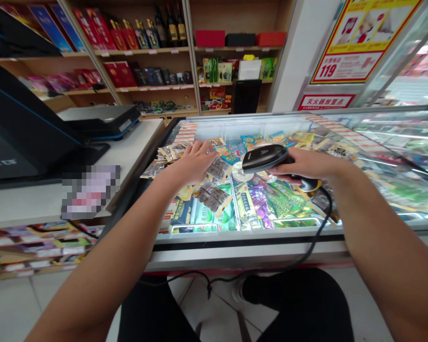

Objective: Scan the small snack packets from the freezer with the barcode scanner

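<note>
My right hand [305, 166] grips a black handheld barcode scanner [264, 157], its head pointing left over the glass lid of a chest freezer [249, 232]. A black cable [317, 237] runs from the scanner down over the freezer's front edge. My left hand [196, 161] reaches forward with fingers spread and lying on the glass lid, over several ice-cream packets [217, 199] seen through it. Nothing is in that hand.
To the left a white counter [32, 199] carries a black till screen [17, 137] and a flat black device [100, 121]. Wooden shelves [157, 50] with boxes and bottles stand behind. A yellow-red poster [360, 38] hangs at the right. My dark-trousered legs [299, 304] are below.
</note>
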### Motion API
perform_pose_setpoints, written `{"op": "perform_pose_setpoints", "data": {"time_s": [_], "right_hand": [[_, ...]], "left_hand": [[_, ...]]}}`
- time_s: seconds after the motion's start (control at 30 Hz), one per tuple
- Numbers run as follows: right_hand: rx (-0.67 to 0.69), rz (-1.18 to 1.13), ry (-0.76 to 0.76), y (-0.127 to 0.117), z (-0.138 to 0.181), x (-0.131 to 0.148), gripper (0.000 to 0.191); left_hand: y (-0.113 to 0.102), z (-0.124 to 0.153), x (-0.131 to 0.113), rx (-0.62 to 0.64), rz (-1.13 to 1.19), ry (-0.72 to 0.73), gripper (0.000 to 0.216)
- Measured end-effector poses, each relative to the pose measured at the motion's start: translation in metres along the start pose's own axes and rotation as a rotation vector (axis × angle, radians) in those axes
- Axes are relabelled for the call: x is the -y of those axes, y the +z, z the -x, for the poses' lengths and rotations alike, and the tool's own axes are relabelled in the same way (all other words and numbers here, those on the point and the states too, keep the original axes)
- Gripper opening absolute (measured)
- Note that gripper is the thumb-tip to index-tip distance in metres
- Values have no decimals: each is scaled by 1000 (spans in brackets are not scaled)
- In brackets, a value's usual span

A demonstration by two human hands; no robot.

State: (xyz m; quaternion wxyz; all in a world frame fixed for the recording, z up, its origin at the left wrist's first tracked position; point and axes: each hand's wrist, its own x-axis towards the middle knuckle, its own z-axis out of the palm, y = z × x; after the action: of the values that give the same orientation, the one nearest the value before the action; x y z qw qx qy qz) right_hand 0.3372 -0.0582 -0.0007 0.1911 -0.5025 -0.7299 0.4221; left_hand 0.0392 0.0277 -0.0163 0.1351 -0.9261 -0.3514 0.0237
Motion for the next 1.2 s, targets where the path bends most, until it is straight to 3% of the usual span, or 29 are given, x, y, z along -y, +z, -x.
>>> {"op": "perform_pose_setpoints", "data": {"time_s": [0.17,0.33,0.5,0.63,0.8,0.93,1.1,1.2], "right_hand": [[-186,-55,-22,-4,-3,-9,35],[-435,-309,-91,-4,-8,-9,26],[-575,-482,-118,-5,-10,-5,25],[-528,-563,-87,-6,-7,-4,28],[-422,-626,-75,-6,-2,-2,32],[-384,-616,-89,-3,0,0,31],[-377,-603,-109,-2,2,1,32],[-373,-525,-87,-4,4,3,31]], "left_hand": [[-5,4,1,20,0,8,65],[-11,12,5,62,18,27,71],[-18,3,-22,-15,146,87,51],[-10,-27,-65,-99,180,214,49],[23,-61,-98,-254,186,340,48],[35,-61,-104,-277,143,351,38],[20,-47,-99,-275,106,350,35],[9,-40,-83,-368,236,215,32]]}}
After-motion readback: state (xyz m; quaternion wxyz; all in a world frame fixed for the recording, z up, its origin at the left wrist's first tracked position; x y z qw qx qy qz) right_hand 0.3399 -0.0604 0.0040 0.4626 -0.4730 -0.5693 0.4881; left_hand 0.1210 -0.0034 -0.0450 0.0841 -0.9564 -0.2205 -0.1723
